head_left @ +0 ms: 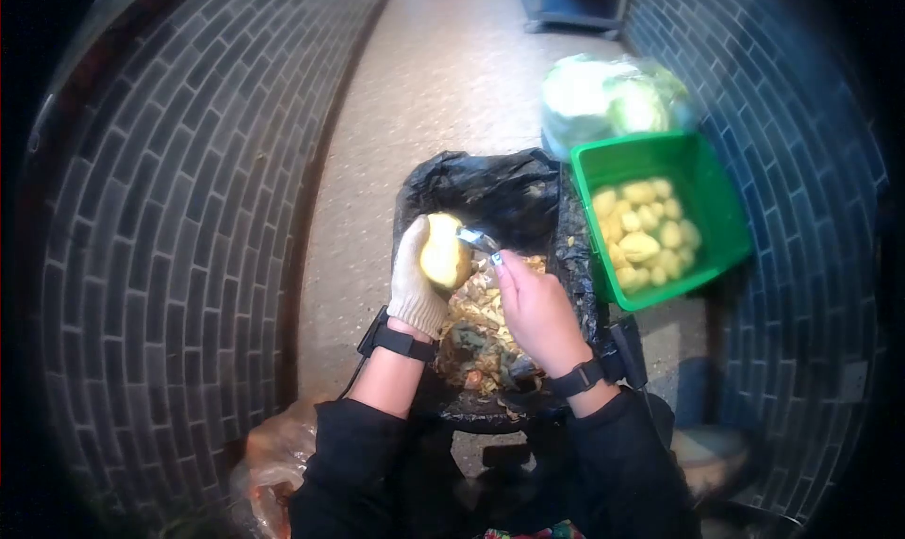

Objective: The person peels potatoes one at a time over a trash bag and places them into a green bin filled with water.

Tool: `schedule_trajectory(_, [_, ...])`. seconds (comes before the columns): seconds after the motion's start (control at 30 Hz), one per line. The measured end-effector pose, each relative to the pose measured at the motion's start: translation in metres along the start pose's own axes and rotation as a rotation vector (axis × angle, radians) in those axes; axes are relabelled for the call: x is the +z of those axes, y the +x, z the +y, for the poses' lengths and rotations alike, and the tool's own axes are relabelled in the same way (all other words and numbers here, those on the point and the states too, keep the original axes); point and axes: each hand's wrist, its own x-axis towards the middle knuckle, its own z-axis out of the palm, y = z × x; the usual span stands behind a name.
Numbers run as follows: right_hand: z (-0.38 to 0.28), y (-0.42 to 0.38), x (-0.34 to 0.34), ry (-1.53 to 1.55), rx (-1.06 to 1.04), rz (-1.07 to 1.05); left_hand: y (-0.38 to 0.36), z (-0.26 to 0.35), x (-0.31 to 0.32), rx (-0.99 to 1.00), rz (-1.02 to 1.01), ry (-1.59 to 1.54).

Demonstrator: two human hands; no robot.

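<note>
My left hand [411,280], in a pale knitted glove, is closed around a potato [445,253] that looks mostly peeled, with a darker patch near its lower end. Bare and wrapped round a handle, my right hand [537,308] holds a peeler [481,242]. The peeler's head touches or nearly touches the potato's upper right side. Both hands are above a bin lined with a black bag [485,195]. Inside it lies a heap of peelings [485,327] with some darker scraps.
A green tub [721,228] of peeled potatoes [641,247] stands right of the bin. Behind it is a clear bag of what looks like cabbage [617,96]. Brick walls [179,209] flank the passage. A cart [573,1] stands farther off; a plastic bag [278,454] lies lower left.
</note>
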Motion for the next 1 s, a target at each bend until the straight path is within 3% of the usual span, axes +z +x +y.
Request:
schedule_trajectory(0.13, [-0.005, -0.013, 0.022, -0.064, -0.110, 0.044, 0.010, 0.000, -0.009, 0.075, 0.128, -0.121])
schedule_trajectory(0.2, [-0.011, -0.019, 0.027, -0.102, -0.058, -0.084, 0.009, 0.007, -0.009, 0.102, 0.204, -0.178])
schedule_trajectory(0.27, [-0.012, -0.023, 0.035, -0.055, -0.110, -0.053, 0.006, 0.012, -0.004, 0.148, 0.233, -0.146])
schedule_trajectory(0.33, [-0.016, -0.026, 0.037, -0.053, -0.002, -0.211, 0.009, 0.015, -0.007, 0.106, 0.220, -0.284])
schedule_trajectory(0.4, [-0.008, -0.022, 0.037, 0.012, -0.064, -0.116, 0.009, 0.015, -0.008, 0.095, 0.228, -0.249])
schedule_trajectory(0.47, [-0.011, -0.009, 0.018, -0.010, 0.069, -0.153, 0.009, 0.014, -0.009, 0.091, 0.238, -0.222])
schedule_trajectory(0.6, [0.007, 0.006, 0.005, 0.062, -0.069, 0.112, 0.007, 0.007, -0.008, 0.050, 0.093, -0.152])
schedule_trajectory(0.7, [0.008, 0.009, -0.002, 0.057, -0.055, 0.125, 0.002, 0.001, -0.005, 0.022, -0.079, 0.018])
schedule_trajectory(0.8, [0.003, 0.004, 0.002, 0.017, -0.071, 0.099, 0.002, -0.004, -0.007, 0.102, -0.034, 0.071])
schedule_trajectory(1.0, [-0.005, -0.019, 0.038, -0.231, -0.124, -0.005, 0.033, -0.009, -0.037, 0.103, 0.159, -0.126])
